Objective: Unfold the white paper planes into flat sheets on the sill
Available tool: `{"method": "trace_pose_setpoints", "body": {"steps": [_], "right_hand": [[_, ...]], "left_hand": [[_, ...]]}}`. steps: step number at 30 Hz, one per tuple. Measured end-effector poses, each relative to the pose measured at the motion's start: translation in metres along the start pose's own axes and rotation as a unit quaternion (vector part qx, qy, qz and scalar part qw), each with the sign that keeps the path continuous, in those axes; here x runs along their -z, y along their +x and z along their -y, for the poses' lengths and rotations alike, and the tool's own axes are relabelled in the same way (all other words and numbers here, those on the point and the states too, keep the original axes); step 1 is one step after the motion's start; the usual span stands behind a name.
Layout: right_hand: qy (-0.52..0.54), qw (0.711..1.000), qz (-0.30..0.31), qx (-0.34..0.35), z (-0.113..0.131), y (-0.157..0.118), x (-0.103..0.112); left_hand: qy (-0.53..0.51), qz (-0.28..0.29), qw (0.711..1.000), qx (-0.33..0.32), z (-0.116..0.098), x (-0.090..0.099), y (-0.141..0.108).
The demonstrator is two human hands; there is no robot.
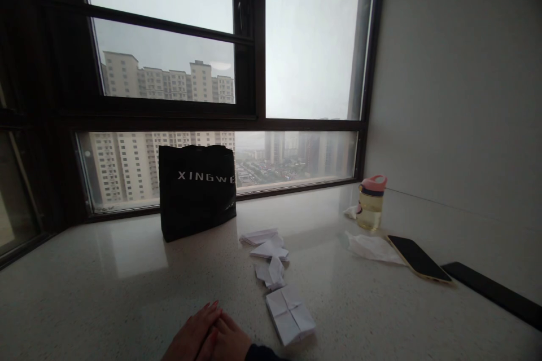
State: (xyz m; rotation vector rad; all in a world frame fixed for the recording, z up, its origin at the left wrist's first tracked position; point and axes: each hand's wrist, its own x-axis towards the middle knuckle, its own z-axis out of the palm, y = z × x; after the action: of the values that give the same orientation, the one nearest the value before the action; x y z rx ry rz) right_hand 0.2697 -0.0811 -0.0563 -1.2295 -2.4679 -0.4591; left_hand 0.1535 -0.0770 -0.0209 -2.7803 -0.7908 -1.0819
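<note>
At the bottom edge my left hand (191, 334) lies over my right hand (232, 338), the two touching. The left fingers are stretched out side by side, with red nails at the tips. Most of the right fingers are hidden by the left hand, and a dark sleeve shows at that wrist. Neither hand shows an object in it. Closest to them, on the right, is a square folded paper (291, 316) with crossing creases. Beyond it lie a crumpled folded paper (271, 273) and more folded white paper pieces (266, 243) in a row leading away.
A black bag (197, 197) with white lettering stands by the window. Toward the right wall are a water bottle (371, 208) with a pink lid, a white tissue (372, 249), a phone (419, 258) and a long black object (493, 292). All rest on a speckled white counter (105, 304).
</note>
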Motion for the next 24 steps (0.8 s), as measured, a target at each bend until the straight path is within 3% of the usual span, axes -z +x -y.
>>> {"method": "trace_pose_setpoints", "body": {"steps": [7, 24], "right_hand": [[0.004, 1.000, 0.015, -0.006, 0.000, 0.001, -0.005], [0.023, 1.000, 0.014, 0.002, 0.001, 0.001, 0.011]], "left_hand": [[0.009, 0.001, 1.000, -0.012, 0.000, 0.001, 0.001], [-0.005, -0.006, 1.000, 0.005, 0.001, 0.000, 0.000]]}}
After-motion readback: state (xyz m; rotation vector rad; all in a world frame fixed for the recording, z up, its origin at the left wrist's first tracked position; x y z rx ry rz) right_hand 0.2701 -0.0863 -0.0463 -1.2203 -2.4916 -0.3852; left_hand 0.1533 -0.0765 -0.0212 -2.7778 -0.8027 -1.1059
